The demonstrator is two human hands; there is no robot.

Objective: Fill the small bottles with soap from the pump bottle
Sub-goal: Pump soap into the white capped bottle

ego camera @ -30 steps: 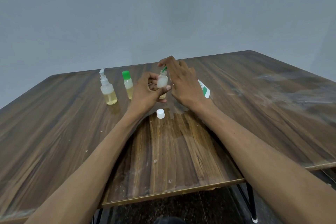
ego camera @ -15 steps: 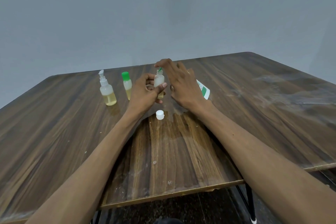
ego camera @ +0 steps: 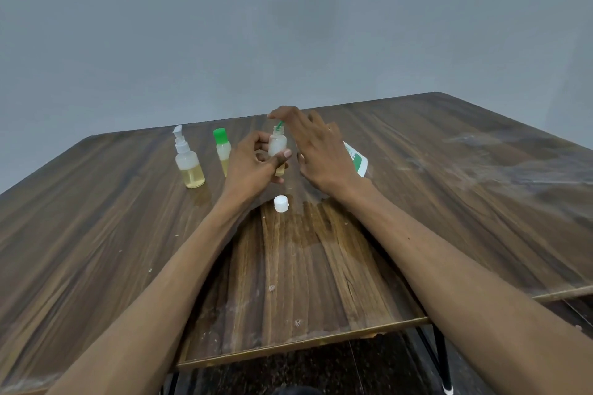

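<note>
Step in hand, as judged from the layout: work at the mouth of one small bottle, which stands uncapped in mid-air above the table. The left hand grips this bottle, fingers curled round its body and thumb laid across its front. The bottle is upright and frosted; a little yellow soap shows at its base below the thumb.

The right hand pinches a thin green piece between thumb and forefinger, its lower end at the bottle mouth. The remaining fingers are spread loosely. The piece may be a small funnel, a straw or a stopper; its form cannot be settled.

A white cap lies on the table just below the hands, apart from the bottle. The pump bottle stands to the left, roughly one third full of yellow soap, untouched. A second small bottle with a green cap stands between the pump bottle and the left hand, closed.

Next move, as a judgement: seat or clear the green piece at the mouth, keep the bottle upright, then either bring it under the pump nozzle or fit the white cap.

Hard to make out:
- The fill level of the held bottle, mostly covered by the left hand
- A white and green tube behind the right hand, largely hidden
- Whether the sheen on the table near the cap is spilled soap
</note>
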